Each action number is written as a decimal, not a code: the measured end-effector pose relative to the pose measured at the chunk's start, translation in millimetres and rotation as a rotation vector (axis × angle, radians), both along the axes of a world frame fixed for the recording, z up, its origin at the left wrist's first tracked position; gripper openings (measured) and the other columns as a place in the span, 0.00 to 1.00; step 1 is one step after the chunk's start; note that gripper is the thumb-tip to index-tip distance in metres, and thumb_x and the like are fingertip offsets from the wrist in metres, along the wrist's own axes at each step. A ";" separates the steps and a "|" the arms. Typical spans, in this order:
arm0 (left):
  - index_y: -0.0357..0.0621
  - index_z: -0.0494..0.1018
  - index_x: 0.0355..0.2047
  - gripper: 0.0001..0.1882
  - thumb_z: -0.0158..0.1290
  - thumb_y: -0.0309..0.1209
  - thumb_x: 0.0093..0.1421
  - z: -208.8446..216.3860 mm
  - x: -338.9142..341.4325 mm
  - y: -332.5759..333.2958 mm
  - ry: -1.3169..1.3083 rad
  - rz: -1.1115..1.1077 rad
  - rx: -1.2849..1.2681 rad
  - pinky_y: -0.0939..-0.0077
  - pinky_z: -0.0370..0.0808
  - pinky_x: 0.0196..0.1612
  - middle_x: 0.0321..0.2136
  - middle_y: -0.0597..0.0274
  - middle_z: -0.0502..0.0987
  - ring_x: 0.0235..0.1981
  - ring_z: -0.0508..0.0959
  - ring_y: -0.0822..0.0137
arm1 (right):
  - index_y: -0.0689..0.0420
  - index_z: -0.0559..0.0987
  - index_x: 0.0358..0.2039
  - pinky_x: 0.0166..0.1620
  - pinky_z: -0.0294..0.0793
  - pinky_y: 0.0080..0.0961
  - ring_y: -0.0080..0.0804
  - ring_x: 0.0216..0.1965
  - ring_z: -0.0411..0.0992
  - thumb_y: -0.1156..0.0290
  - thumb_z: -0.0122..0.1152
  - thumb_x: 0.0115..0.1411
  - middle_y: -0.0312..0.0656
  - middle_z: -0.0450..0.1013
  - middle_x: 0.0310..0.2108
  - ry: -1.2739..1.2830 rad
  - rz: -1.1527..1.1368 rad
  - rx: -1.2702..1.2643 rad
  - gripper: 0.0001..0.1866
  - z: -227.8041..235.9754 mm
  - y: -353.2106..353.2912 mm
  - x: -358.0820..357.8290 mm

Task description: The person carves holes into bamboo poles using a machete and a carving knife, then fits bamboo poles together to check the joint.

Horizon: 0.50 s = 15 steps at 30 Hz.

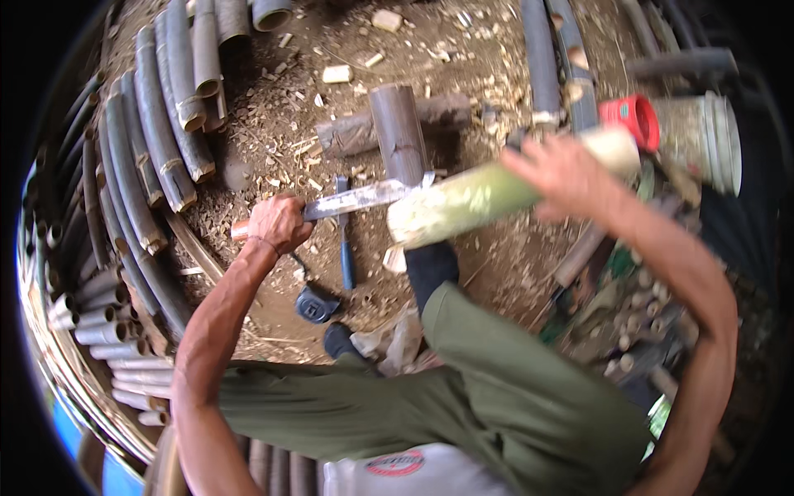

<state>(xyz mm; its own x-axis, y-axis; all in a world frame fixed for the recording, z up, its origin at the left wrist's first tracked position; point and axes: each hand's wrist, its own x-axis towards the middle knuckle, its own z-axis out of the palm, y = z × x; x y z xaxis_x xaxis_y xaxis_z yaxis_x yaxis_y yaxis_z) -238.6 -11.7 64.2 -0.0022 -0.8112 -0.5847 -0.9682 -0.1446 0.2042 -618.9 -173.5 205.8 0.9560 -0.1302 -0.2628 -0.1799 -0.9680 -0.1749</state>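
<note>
While the person sits with knees apart over the chip-strewn ground, the left hand [279, 223] clenches the handle of a long knife [356, 199], its blade pointing right. The right hand [562, 175] grasps a thick green bamboo piece [471, 204] from above, nearer its right end, holding it slanted in front of the knees. The blade's tip lies by the piece's left end; from where I stand I can't tell whether it touches.

As I judge it, the work on this piece is partly done: both ends show pale, but green skin covers most of the stretch between, so if paring is the job, a good deal seems left. Pale chips [337, 74] lie scattered round about.

Beyond the knife, a dark bamboo section [398, 132] leans on a rough log [351, 135]. A blue-handled tool [346, 263] and a tape measure [316, 304] lie on the ground nearer the person, and neither is in hand. Dark poles [157, 132] are ranged along the left; a red container [643, 122] rests beside a translucent bucket [707, 142] at the right.
</note>
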 end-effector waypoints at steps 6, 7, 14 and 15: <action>0.42 0.76 0.27 0.09 0.53 0.32 0.46 -3.5 -5.2 -6.7 0.010 -0.020 -0.087 0.59 0.77 0.32 0.28 0.55 0.76 0.26 0.77 0.54 | 0.45 0.71 0.52 0.33 0.79 0.26 0.32 0.32 0.75 0.72 0.63 0.46 0.37 0.68 0.33 -0.551 0.308 0.215 0.29 -1.9 55.3 14.2; 0.42 0.76 0.27 0.09 0.53 0.33 0.47 -4.1 -4.5 -8.3 0.007 -0.018 -0.070 0.58 0.77 0.32 0.29 0.56 0.76 0.26 0.78 0.54 | 0.48 0.71 0.53 0.33 0.80 0.30 0.34 0.31 0.75 0.71 0.67 0.43 0.38 0.70 0.34 -0.600 0.371 0.194 0.33 -20.1 28.4 11.3; 0.43 0.77 0.30 0.10 0.54 0.35 0.51 -6.3 1.4 2.0 0.014 0.048 -0.079 0.57 0.78 0.33 0.33 0.56 0.78 0.29 0.80 0.55 | 0.50 0.71 0.53 0.33 0.78 0.35 0.38 0.31 0.74 0.59 0.77 0.31 0.40 0.71 0.34 -0.210 -0.015 0.153 0.43 -8.7 29.7 2.4; 0.42 0.77 0.30 0.10 0.54 0.35 0.51 -4.8 -3.6 2.4 0.014 0.049 -0.043 0.57 0.78 0.33 0.33 0.55 0.78 0.28 0.80 0.55 | 0.49 0.71 0.53 0.32 0.77 0.35 0.36 0.30 0.73 0.59 0.75 0.35 0.38 0.70 0.33 -0.293 0.067 0.251 0.40 -6.1 41.9 5.9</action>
